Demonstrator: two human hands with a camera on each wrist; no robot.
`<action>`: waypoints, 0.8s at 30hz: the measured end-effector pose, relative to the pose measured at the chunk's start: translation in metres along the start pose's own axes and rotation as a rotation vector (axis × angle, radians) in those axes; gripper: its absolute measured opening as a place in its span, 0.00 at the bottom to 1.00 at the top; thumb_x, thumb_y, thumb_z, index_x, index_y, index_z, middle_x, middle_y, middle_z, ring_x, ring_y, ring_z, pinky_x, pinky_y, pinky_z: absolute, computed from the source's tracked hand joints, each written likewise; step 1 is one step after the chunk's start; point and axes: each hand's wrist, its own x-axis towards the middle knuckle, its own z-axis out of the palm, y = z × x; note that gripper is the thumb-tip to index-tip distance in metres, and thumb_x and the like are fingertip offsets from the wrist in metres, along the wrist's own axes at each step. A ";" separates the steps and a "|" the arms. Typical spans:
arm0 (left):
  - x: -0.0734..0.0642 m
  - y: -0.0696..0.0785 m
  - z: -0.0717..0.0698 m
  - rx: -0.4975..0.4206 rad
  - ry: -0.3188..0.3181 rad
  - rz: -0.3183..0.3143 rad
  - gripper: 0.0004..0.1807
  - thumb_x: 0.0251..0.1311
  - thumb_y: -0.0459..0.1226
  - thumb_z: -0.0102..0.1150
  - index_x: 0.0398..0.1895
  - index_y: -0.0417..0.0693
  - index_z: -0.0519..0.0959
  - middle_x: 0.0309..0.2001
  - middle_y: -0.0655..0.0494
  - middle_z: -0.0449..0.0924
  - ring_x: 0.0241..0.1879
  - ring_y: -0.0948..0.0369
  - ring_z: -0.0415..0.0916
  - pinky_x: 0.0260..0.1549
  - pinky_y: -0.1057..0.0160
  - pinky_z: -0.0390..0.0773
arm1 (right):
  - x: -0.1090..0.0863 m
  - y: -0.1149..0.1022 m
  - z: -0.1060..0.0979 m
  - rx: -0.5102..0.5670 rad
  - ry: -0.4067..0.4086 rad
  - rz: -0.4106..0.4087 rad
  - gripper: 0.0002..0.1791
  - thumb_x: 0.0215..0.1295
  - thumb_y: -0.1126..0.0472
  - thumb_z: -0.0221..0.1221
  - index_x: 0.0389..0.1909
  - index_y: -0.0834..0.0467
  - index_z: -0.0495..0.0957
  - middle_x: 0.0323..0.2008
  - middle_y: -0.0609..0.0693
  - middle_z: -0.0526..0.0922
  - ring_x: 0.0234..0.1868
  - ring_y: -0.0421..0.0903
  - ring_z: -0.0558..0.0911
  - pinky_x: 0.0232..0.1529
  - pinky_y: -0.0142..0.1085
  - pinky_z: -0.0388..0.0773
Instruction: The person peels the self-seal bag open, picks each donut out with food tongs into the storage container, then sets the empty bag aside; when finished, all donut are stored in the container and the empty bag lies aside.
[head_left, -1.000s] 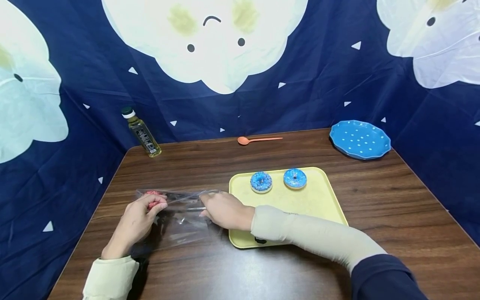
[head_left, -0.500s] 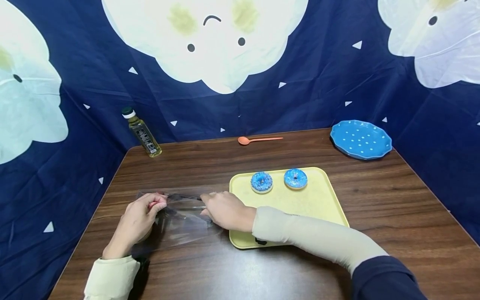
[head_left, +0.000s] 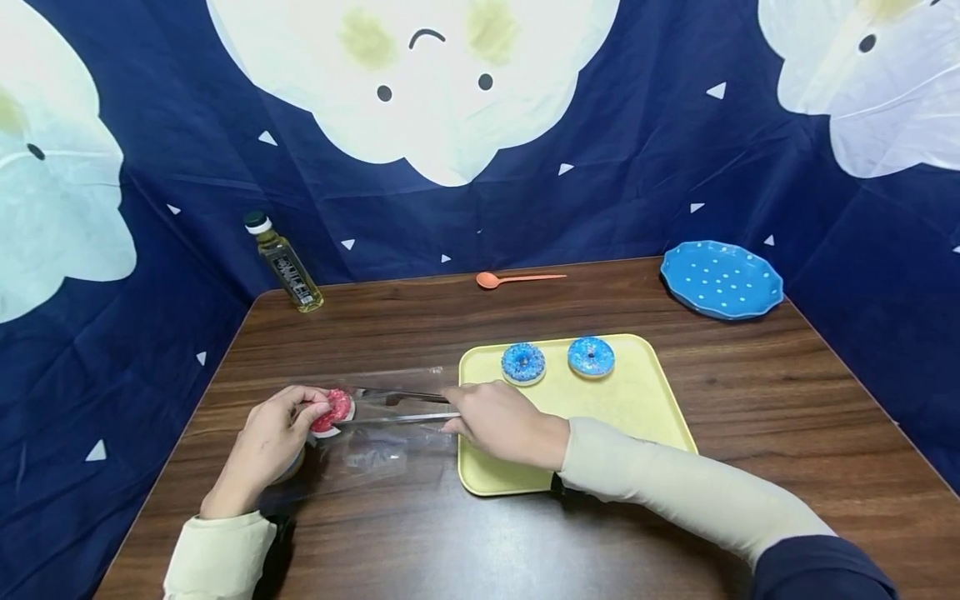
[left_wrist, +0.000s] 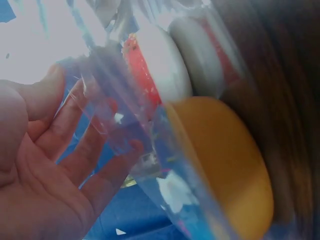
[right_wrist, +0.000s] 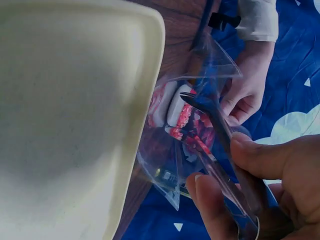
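Note:
My left hand [head_left: 262,442] pinches the film of a clear plastic bag [head_left: 375,460] between thumb and fingers. Inside lie doughnuts: a red-iced one with a white base [left_wrist: 167,67], a similar one beside it, and a doughnut with an orange-brown base [left_wrist: 220,160] nearest the left wrist camera. In the head view, a red doughnut [head_left: 337,408] shows right by the left fingertips. My right hand [head_left: 504,422] grips metal tongs [right_wrist: 217,125] over the yellow tray's left edge. Their arms point left into the bag, with the tips spread apart close to the red-iced doughnuts.
The yellow tray [head_left: 615,417] bears two blue-iced doughnuts [head_left: 522,364] along its far side. Farther back on the wooden table [head_left: 390,325] stand an oil bottle [head_left: 291,268], an orange spoon [head_left: 517,281] and a blue dotted plate [head_left: 722,280].
My right hand has drawn back to the right, and more of the tongs shows. The red doughnut has come into fuller view beside the left fingers. The left hand has hardly moved.

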 end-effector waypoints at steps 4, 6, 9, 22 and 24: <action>0.001 0.000 -0.001 -0.001 -0.006 -0.006 0.03 0.66 0.36 0.65 0.37 0.46 0.84 0.40 0.53 0.84 0.33 0.59 0.76 0.33 0.58 0.73 | 0.001 0.000 0.002 0.000 0.011 -0.008 0.21 0.69 0.52 0.64 0.53 0.64 0.80 0.40 0.51 0.86 0.38 0.46 0.86 0.38 0.39 0.82; 0.001 0.001 -0.002 -0.002 -0.011 -0.013 0.03 0.66 0.36 0.65 0.38 0.46 0.85 0.40 0.53 0.84 0.33 0.60 0.75 0.33 0.58 0.73 | 0.004 -0.001 0.006 -0.009 0.017 -0.011 0.19 0.69 0.51 0.64 0.49 0.63 0.80 0.36 0.49 0.84 0.35 0.44 0.85 0.35 0.39 0.81; 0.000 0.002 -0.002 -0.011 -0.035 -0.032 0.05 0.67 0.38 0.64 0.39 0.46 0.84 0.40 0.52 0.84 0.34 0.59 0.76 0.34 0.55 0.73 | 0.011 -0.002 0.010 -0.015 0.021 -0.014 0.17 0.69 0.50 0.64 0.43 0.62 0.79 0.31 0.47 0.82 0.31 0.43 0.83 0.32 0.39 0.80; 0.000 0.005 -0.001 -0.030 -0.090 -0.078 0.08 0.70 0.40 0.61 0.41 0.46 0.84 0.43 0.50 0.83 0.38 0.55 0.78 0.36 0.51 0.75 | 0.032 -0.007 0.022 -0.064 0.012 -0.034 0.15 0.69 0.50 0.64 0.40 0.59 0.78 0.30 0.47 0.82 0.32 0.44 0.84 0.29 0.38 0.80; -0.001 0.005 -0.001 -0.032 -0.093 -0.078 0.08 0.70 0.40 0.61 0.41 0.46 0.84 0.43 0.50 0.83 0.38 0.56 0.77 0.36 0.51 0.75 | 0.031 -0.006 0.023 -0.070 0.005 -0.031 0.15 0.69 0.50 0.63 0.42 0.59 0.79 0.30 0.47 0.82 0.33 0.44 0.84 0.30 0.38 0.80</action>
